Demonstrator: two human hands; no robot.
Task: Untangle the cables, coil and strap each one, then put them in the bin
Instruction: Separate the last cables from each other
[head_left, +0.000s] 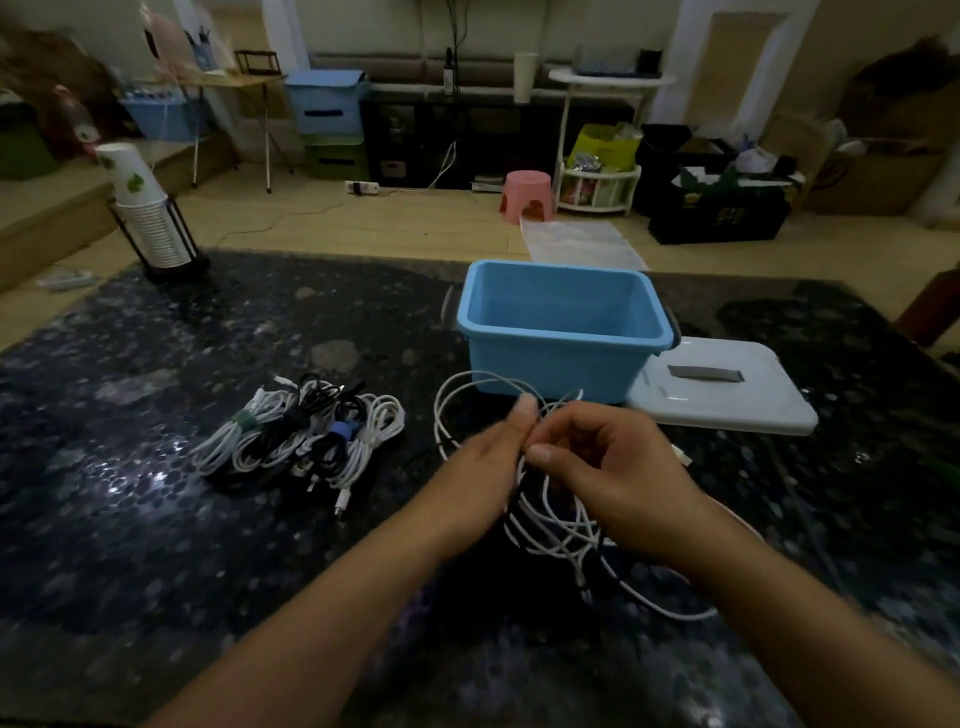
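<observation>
A loose tangle of white cable (550, 519) with a dark cable mixed in lies on the dark speckled table, in front of the blue bin (566, 332). My left hand (493, 467) and my right hand (608, 467) meet above the tangle, both pinching white cable strands; one loop (447, 405) arcs up toward the bin. To the left lies a pile of coiled, strapped cables (306, 436), white and black, with green and blue straps. Nothing shows inside the bin.
The bin's white lid (727, 395) lies flat to the right of the bin. A stack of paper cups in a black holder (150, 223) stands at the table's far left corner. Beyond the table are a pink stool (525, 197) and storage boxes.
</observation>
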